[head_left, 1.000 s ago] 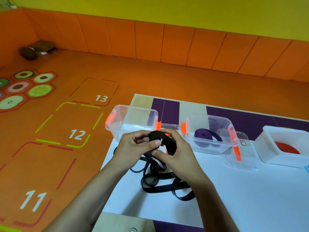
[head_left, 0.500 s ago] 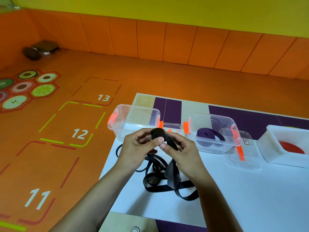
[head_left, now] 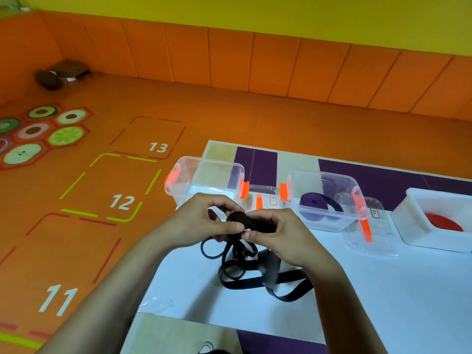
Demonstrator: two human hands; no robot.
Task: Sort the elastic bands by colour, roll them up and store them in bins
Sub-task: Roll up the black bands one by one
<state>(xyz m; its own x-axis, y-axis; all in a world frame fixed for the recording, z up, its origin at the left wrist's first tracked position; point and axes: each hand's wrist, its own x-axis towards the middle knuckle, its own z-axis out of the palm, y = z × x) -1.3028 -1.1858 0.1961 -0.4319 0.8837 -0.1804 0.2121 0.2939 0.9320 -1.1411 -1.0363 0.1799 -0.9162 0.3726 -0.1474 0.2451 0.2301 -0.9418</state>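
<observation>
Both hands meet above the white desk, pinching a small roll of flat black elastic band: the left hand grips it from 9 o'clock, the right hand from 3 o'clock. The band's loose tail lies tangled on the desk at 6 o'clock. A clear plastic bin with orange clips stands at 12 o'clock; another, at 2 o'clock, holds a rolled purple band.

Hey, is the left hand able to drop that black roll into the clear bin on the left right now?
Probably yes. The empty clear bin stands open, no lid on it, just beyond the left hand, with nothing between them. But both hands grip the black roll, and its loose tail lies unrolled on the table.
</observation>
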